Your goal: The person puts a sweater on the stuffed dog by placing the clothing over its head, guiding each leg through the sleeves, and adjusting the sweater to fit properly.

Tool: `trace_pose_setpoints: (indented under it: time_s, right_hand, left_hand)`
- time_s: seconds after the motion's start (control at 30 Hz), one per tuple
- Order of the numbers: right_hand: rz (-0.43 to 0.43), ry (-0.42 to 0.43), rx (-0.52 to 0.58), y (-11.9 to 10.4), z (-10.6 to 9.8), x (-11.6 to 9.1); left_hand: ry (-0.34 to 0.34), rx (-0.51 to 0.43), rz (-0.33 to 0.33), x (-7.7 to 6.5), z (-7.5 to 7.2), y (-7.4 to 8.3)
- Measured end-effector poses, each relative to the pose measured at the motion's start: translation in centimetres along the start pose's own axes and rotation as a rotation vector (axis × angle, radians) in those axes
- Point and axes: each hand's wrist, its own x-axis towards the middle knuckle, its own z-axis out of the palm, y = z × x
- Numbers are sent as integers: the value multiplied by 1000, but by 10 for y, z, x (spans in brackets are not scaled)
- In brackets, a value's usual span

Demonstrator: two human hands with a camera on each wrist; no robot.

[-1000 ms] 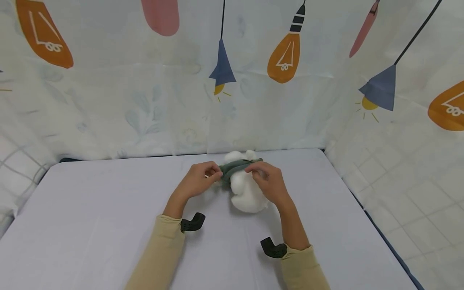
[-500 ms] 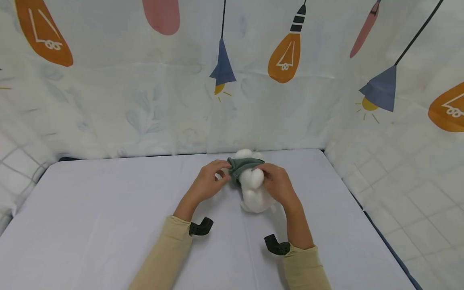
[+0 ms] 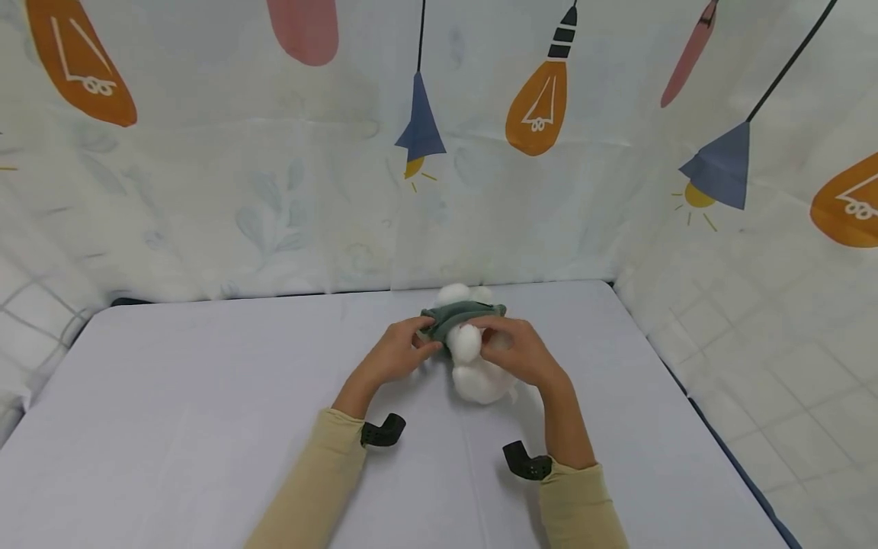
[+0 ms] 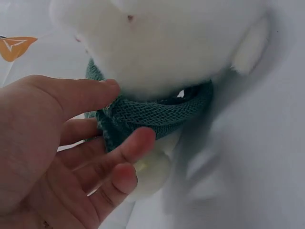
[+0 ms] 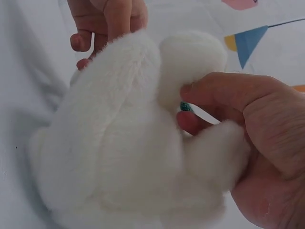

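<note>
Scarf (image 3: 461, 314) pinched by left hand (image 3: 398, 357) fingers; right hand (image 3: 516, 352) grips plush toy (image 3: 476, 377). Advice: pull knit gently, steady toy.

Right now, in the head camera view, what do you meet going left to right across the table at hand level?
Left hand → green knitted scarf on the white plush toy → right hand.

Fluffy white toy bunny (image 3: 475, 372) w/ knitted dark green scarf (image 3: 461, 315) round neck. Pale lilac-grey table cover (image 3: 171, 427); white curtain (image 3: 274, 152) w/ orange bulbs, blue lamps, pink shapes & faint leaves. Tan sleeves (image 3: 312, 488), black wrist straps (image 3: 382, 431).
</note>
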Motion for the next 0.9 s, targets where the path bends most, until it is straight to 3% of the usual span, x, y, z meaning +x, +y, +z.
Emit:
trace_pose_setpoints:
  time_s: [0.1,0.4,0.63,0.9]
  right_hand:
    - [-7,-23,-31,1,0,0]
    - [16,-82,-65,4,1,1]
    - [24,-70,-150,2,5,5]
    - [44,42,-328,-8,16,12]
  left_hand:
    - [-7,-6,0,2,4,0]
    - [62,-86,95,4,17,-1]
    - [-17,-330,47,5,12,1]
    - [14,-554,-18,2,-5,11]
